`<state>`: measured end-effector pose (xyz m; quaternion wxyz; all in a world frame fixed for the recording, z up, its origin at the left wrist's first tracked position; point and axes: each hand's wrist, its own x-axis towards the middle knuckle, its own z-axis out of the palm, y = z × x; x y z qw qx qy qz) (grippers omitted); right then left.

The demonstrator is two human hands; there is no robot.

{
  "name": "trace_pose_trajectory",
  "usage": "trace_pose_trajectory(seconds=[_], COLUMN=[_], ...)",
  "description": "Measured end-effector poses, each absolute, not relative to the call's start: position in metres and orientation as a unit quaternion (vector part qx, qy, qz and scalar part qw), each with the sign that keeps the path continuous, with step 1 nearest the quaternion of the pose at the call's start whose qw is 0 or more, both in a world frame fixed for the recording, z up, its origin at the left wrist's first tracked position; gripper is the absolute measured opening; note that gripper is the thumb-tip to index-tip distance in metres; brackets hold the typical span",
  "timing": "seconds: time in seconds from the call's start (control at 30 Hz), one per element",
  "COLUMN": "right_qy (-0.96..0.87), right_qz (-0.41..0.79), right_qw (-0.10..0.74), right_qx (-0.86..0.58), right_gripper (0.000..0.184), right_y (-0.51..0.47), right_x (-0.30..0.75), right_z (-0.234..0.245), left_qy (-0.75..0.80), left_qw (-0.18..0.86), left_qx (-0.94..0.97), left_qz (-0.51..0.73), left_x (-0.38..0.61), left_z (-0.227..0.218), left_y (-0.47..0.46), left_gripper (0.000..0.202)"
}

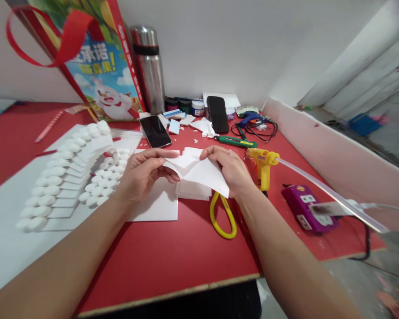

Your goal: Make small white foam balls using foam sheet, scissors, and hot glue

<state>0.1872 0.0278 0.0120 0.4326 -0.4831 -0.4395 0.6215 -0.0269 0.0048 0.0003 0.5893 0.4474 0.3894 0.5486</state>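
Both of my hands hold one white paper sheet (199,173) just above the red table (173,257). My left hand (142,173) pinches its left edge with thumb and fingers closed. My right hand (229,168) grips its top right part, fingers curled over it. Under the sheet lies a small stack of white paper pieces (193,190), with a larger white sheet (156,204) to its left. A yellow scissors handle (223,217) sticks out beneath my right wrist.
Rows of white cotton pads (63,173) on paper strips lie at the left. A yellow glue gun (263,165) and purple power strip (306,206) stand at the right. Two phones (154,131), a green knife (236,141), a steel flask (149,71) and a colourful bag (99,66) sit behind.
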Motion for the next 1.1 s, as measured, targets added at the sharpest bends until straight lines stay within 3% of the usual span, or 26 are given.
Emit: trace_pose_trajectory(seconds=[0.27, 0.5, 0.7, 1.1], right_qy=[-0.528, -0.579, -0.615, -0.638], right_qz=[0.571, 0.558, 0.557, 0.57], right_qw=[0.419, 0.362, 0.319, 0.293], right_qx=[-0.469, -0.471, -0.457, -0.427], right_gripper=[0.014, 0.05, 0.036, 0.037], right_y=[0.0262, 0.0232, 0.0242, 0.0189], right_x=[0.1895, 0.187, 0.1877, 0.1899], right_z=[0.0074, 0.0094, 0.0061, 0.0105], left_qy=[0.465, 0.484, 0.486, 0.472], left_qw=[0.521, 0.474, 0.475, 0.517], left_qx=[0.475, 0.554, 0.559, 0.54], left_qz=[0.534, 0.484, 0.475, 0.467], left_x=[-0.0266, -0.0277, -0.0255, -0.0316], left_z=[-0.0073, -0.001, -0.0003, -0.0076], left_y=[0.0106, 0.0085, 0.0077, 0.0128], left_gripper=[0.028, 0.038, 0.034, 0.034])
